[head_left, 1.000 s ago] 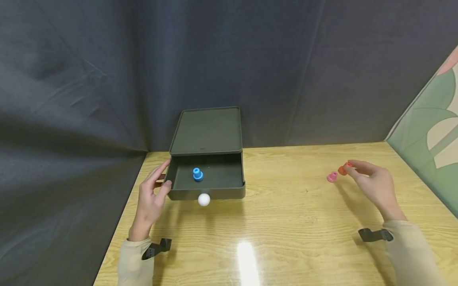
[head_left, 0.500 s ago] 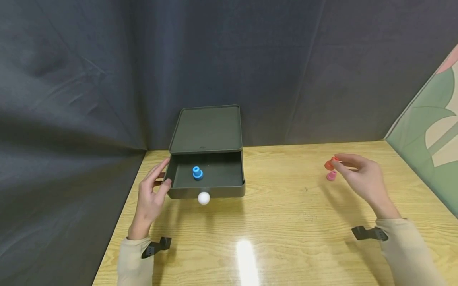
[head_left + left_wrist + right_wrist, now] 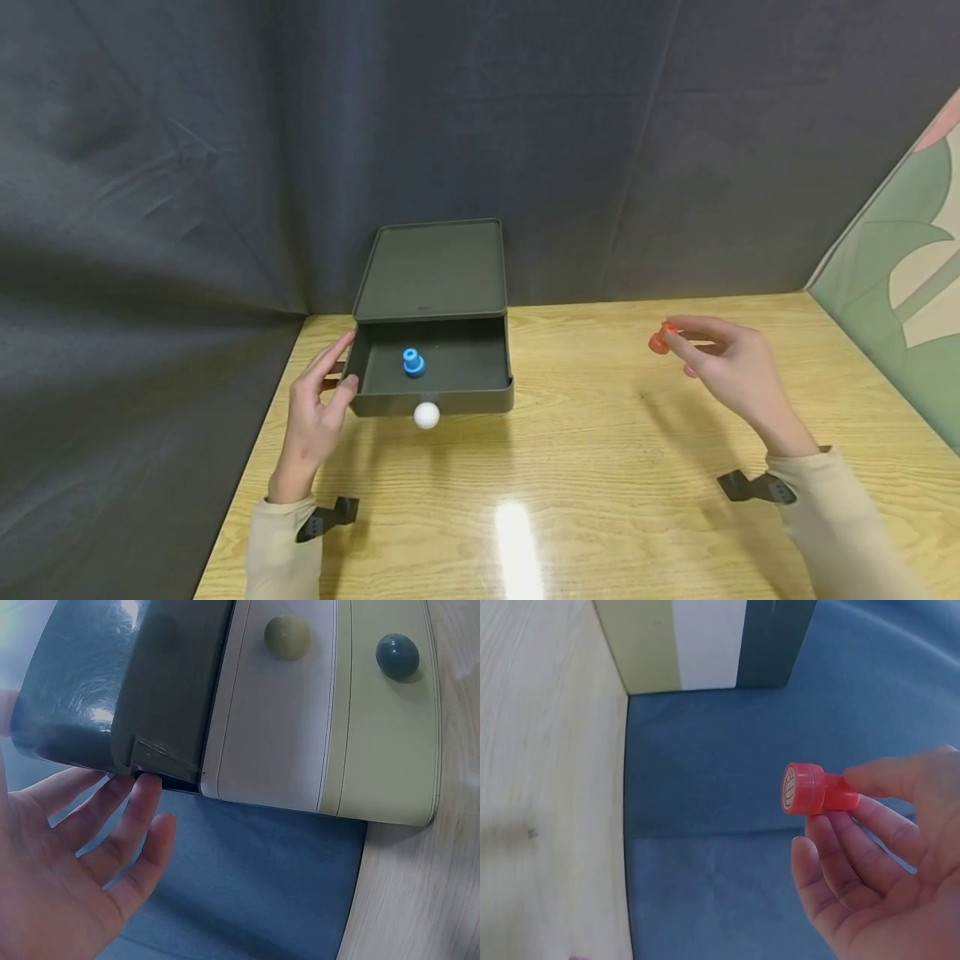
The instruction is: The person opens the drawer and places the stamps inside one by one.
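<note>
My right hand [image 3: 735, 362] pinches a red toy stamp [image 3: 659, 342] between thumb and fingers, raised over the right side of the table. In the right wrist view the red stamp lies sideways, its round patterned face turned left. A pink stamp [image 3: 689, 371] stands on the table, mostly hidden behind this hand. My left hand [image 3: 318, 417] rests along the left side of a pulled-out dark green drawer [image 3: 432, 403], thumb at the front corner, fingers fairly straight. Inside that drawer a blue stamp [image 3: 413, 363] stands upright. A white knob [image 3: 427, 415] sits on the drawer's front.
The small chest [image 3: 435, 271] stands at the table's back left. Below its top drawer are a pale drawer [image 3: 277, 720] with a yellow knob and a yellowish drawer [image 3: 386, 742] with a dark knob. Dark cloth [image 3: 562, 167] hangs behind the wooden table [image 3: 600, 467].
My right hand has carried the red stamp left across the table, now overlapping the pink stamp in the head view. The left hand and the drawer have stayed in place.
</note>
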A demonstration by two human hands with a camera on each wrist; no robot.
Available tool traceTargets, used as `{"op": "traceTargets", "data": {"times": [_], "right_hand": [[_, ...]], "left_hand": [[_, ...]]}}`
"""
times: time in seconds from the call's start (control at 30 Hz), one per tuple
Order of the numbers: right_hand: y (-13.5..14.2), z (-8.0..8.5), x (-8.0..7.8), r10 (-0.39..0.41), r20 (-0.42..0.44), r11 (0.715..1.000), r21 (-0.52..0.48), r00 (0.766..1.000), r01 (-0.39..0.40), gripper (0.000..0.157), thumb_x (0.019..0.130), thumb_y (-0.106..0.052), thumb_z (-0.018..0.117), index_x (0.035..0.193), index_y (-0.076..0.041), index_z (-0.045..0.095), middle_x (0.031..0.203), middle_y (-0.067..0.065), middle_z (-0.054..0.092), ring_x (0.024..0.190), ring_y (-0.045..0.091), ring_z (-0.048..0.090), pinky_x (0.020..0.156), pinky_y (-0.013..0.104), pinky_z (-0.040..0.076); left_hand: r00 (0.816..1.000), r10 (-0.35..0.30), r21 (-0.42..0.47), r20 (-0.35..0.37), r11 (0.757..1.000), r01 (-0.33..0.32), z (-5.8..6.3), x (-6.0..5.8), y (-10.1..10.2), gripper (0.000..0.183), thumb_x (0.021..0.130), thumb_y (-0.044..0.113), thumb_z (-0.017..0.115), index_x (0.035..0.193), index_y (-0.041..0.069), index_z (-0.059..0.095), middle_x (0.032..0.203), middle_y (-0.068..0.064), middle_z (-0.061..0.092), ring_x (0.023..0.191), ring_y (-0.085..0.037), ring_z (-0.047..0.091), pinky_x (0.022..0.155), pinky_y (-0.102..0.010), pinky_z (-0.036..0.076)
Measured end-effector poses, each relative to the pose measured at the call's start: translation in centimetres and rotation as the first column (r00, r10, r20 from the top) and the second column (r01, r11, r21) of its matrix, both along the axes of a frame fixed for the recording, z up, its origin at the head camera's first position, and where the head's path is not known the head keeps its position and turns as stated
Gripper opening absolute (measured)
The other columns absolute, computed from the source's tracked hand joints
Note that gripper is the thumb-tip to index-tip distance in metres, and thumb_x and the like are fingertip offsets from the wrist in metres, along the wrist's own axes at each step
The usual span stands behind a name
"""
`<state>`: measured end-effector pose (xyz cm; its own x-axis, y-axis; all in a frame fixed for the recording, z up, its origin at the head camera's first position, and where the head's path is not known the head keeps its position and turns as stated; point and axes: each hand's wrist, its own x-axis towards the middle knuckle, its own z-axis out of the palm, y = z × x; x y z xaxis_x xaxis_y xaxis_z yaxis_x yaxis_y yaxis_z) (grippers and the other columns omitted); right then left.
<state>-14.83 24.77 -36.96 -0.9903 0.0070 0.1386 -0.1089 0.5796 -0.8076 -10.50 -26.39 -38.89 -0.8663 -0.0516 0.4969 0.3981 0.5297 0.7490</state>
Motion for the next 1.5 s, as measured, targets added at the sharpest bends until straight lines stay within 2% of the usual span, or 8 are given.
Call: {"op": "traceTargets", "data": {"times": [0.2,0.33,0.53,0.67,0.97,1.1,1.23,1.5], "right_hand": [[-0.9,0.9,0.1,0.024,-0.030,1.000,0.014,0.999,-0.024,0.043,0.104,-0.038,0.070,0.138,-0.013,0.072,0.114,-0.029,0.069,0.089,-0.015,0.070,0.066,0.022,0.058],[-1.8,1.7,0.3,0.036,-0.051,0.999,0.039,0.998,-0.034,0.041,0.104,-0.036,0.069,0.138,-0.015,0.073,0.117,-0.024,0.071,0.088,-0.015,0.069,0.068,0.019,0.056],[-3.5,2.7,0.6,0.049,-0.084,0.997,0.057,0.995,-0.044,0.037,0.103,-0.035,0.069,0.135,-0.017,0.075,0.125,-0.003,0.077,0.089,-0.015,0.069,0.072,0.016,0.054],[-4.5,3.3,0.7,0.070,-0.100,0.996,0.057,0.993,-0.064,0.037,0.103,-0.034,0.070,0.135,-0.016,0.074,0.125,0.010,0.078,0.090,-0.012,0.069,0.073,0.017,0.055],[-6.9,4.7,0.7,0.111,-0.098,0.993,0.046,0.989,-0.107,0.032,0.100,-0.039,0.075,0.127,-0.021,0.078,0.115,0.000,0.081,0.092,-0.006,0.072,0.075,0.021,0.054],[-8.3,5.9,0.7,0.165,-0.084,0.985,0.059,0.983,-0.160,0.031,0.100,-0.036,0.075,0.126,-0.020,0.078,0.114,0.002,0.081,0.097,0.008,0.076,0.077,0.025,0.054],[-9.9,6.9,0.5,0.240,-0.073,0.970,0.062,0.968,-0.236,0.028,0.100,-0.028,0.076,0.126,-0.018,0.078,0.114,0.003,0.081,0.100,0.020,0.078,0.078,0.028,0.055],[-13.4,7.9,-0.7,0.376,-0.095,0.924,-0.032,0.922,-0.380,0.025,0.097,-0.013,0.076,0.122,-0.014,0.080,0.113,0.004,0.081,0.096,0.020,0.079,0.080,0.024,0.059]], "left_hand": [[1.000,0.004,-0.005,0.009,1.000,-0.004,-0.1,0.0,-0.1,0.056,0.097,-0.003,0.057,0.152,0.006,0.059,0.153,-0.018,0.060,0.108,0.004,0.058,0.089,-0.009,0.046],[1.000,0.004,-0.005,0.009,1.000,-0.004,0.0,0.0,-0.1,0.056,0.097,-0.003,0.056,0.152,0.007,0.059,0.154,-0.018,0.060,0.107,0.003,0.058,0.089,-0.009,0.046],[1.000,0.001,0.004,-0.002,1.000,-0.001,0.1,0.0,0.0,0.057,0.096,-0.005,0.058,0.151,0.007,0.061,0.152,-0.018,0.062,0.106,-0.003,0.061,0.088,-0.009,0.047],[1.000,-0.003,0.014,-0.013,1.000,0.003,0.1,0.0,0.0,0.056,0.096,-0.005,0.058,0.151,0.007,0.061,0.149,-0.019,0.064,0.104,-0.002,0.060,0.088,-0.009,0.047],[1.000,0.002,0.002,-0.002,1.000,-0.002,0.0,-0.2,-0.1,0.056,0.095,-0.004,0.060,0.151,0.006,0.061,0.148,-0.020,0.064,0.104,-0.002,0.061,0.087,-0.009,0.047],[1.000,0.003,-0.006,-0.009,1.000,-0.003,0.0,-0.1,-0.1,0.056,0.095,-0.004,0.059,0.151,0.005,0.061,0.148,-0.021,0.064,0.105,-0.002,0.061,0.087,-0.008,0.047],[1.000,0.004,-0.020,-0.017,1.000,-0.005,0.1,-0.2,-0.2,0.056,0.096,-0.004,0.059,0.151,0.006,0.060,0.149,-0.021,0.063,0.106,0.001,0.059,0.088,-0.007,0.046],[1.000,0.004,-0.015,-0.014,1.000,-0.004,0.2,-0.3,-0.3,0.056,0.096,-0.004,0.059,0.151,0.006,0.060,0.150,-0.020,0.063,0.104,0.001,0.059,0.087,-0.008,0.047]]}}
